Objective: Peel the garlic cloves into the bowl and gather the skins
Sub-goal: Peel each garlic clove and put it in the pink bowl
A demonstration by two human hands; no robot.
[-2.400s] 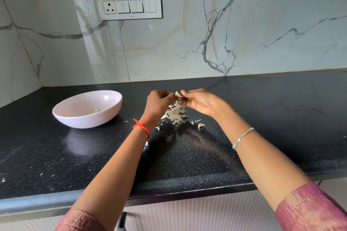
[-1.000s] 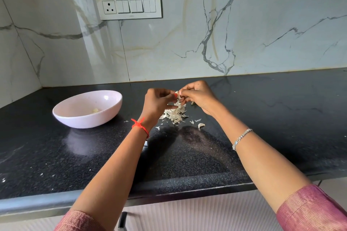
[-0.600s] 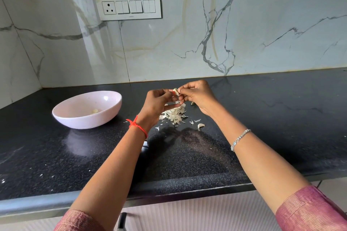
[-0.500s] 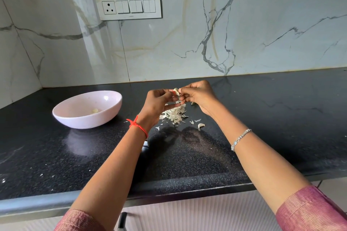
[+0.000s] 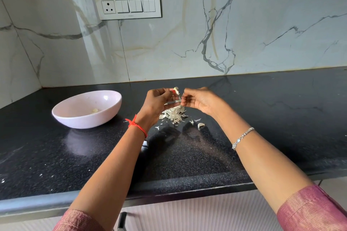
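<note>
Just right of the bowl [image 5: 84,121], above the pile of skins [image 5: 174,114], the left hand [image 5: 159,101] is pinching a garlic clove [image 5: 176,90] at its fingertips, while the right hand [image 5: 201,100] is curling its fingers just beside it; whether they are gripping anything cannot be told.

Black speckled table [image 5: 262,118], glossy, runs into the left corner. White marble wall [image 5: 262,24] with grey veins behind it. White switch panel [image 5: 129,6] on the wall: one socket at left, three switch pairs to its right. White ribbed cabinet front [image 5: 187,212] under the table edge, with a dark handle [image 5: 121,221].
</note>
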